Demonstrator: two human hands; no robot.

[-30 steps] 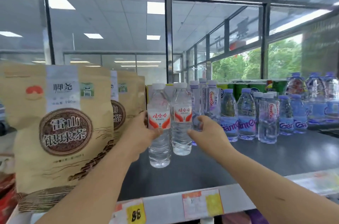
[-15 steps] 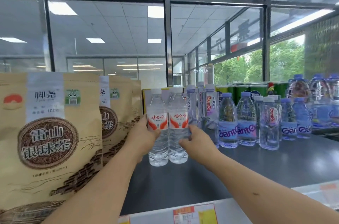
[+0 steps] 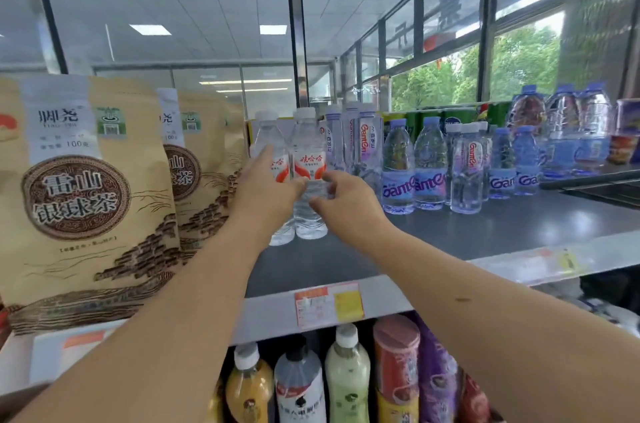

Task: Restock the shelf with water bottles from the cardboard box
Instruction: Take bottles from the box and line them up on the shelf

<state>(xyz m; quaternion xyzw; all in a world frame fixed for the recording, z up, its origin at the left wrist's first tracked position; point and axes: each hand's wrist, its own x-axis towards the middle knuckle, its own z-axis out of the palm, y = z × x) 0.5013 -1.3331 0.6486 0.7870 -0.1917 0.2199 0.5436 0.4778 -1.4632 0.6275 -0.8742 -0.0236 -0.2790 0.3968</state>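
At the left of the frame, a tan pouch (image 3: 79, 187) reads 脚尧, 100克 and, in a brown roundel, 雷山银球茶. A second pouch (image 3: 197, 173) behind it shows parts of the same text. At centre, a water bottle (image 3: 309, 163) has a label reading 娃哈哈. To its right, blue-labelled bottles (image 3: 398, 176) read Ganten. The price tag (image 3: 329, 305) on the shelf edge is too blurred to read.

2 red-label water btls (image 3: 309, 159), 3 tan tea bags (image 3: 79, 187), 2 hands (image 3: 266, 194).
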